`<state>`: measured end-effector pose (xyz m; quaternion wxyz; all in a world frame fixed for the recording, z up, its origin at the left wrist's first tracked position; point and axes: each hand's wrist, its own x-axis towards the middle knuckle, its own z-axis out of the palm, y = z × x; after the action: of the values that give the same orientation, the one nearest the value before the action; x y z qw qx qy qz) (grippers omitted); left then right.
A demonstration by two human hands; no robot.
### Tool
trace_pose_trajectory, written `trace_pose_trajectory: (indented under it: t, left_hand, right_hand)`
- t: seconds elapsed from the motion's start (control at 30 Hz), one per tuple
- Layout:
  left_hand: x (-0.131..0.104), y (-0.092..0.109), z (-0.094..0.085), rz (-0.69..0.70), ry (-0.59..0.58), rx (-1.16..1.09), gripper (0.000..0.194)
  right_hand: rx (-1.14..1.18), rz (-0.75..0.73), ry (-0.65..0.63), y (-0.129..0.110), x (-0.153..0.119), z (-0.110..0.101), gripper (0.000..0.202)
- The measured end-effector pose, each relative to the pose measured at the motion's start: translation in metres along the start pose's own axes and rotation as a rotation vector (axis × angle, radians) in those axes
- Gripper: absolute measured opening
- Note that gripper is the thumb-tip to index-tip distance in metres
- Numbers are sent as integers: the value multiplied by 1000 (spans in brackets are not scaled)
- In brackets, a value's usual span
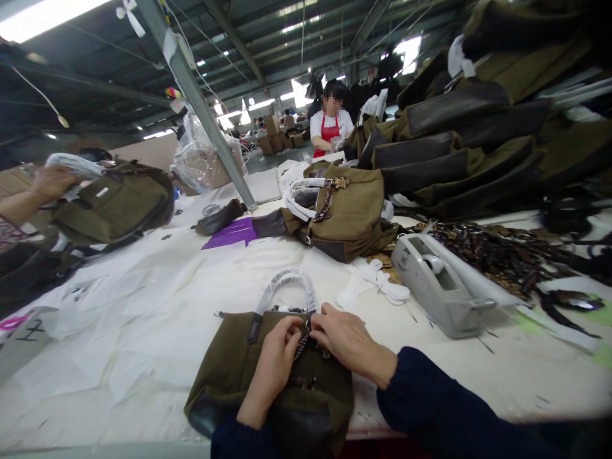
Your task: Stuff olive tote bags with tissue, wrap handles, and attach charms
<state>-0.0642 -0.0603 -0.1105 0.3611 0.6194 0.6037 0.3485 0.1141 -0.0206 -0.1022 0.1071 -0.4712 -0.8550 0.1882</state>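
An olive handbag (229, 357) with dark leather-look trim lies on the table close in front of me. Its upright handle (287, 277) is wrapped in clear film. Near the handle's right base hangs a patterned bag charm strap (302, 344), partly hidden by my fingers. My left hand (277, 357) pinches it from the left, thumb and fingertips together. From the right, my right hand (347, 341) has its fingertips closed at the strap's top, by the metal ring. What exactly lies between those fingertips is too small to see.
A tape dispenser (440, 287) stands to the right, before a heap of patterned straps (507, 255). Behind are another olive bag (356, 204), purple cloth (232, 234) and piled bags (468, 140). At left, a co-worker's hand (55, 183) holds a bag; another person (329, 121) stands farther back.
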Motion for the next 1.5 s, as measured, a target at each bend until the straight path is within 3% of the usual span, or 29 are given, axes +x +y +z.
trace_pose_trajectory:
  t: [0.2,0.4,0.93,1.17,1.3,1.5]
  left_hand:
    - [13,-16,2,80,-41,176,14]
    - [11,-16,5,158,-24,322,14]
    - [14,-12,4,77,-19,366,15]
    - [19,-14,8,103,-16,372,9]
    - [17,-7,0,140,-40,333,15]
    - [0,24,-24,102,-74,90,18]
  right_hand:
    - [-50,-17,-7,1,2,3,13]
    - [-76,-26,2,1,0,2,14]
    - [-221,-22,56,0,3,10,16]
    - [-236,5,56,-1,9,14,18]
    - [-155,-32,62,-1,2,0,10]
    - [72,-5,91,14,-15,-42,14]
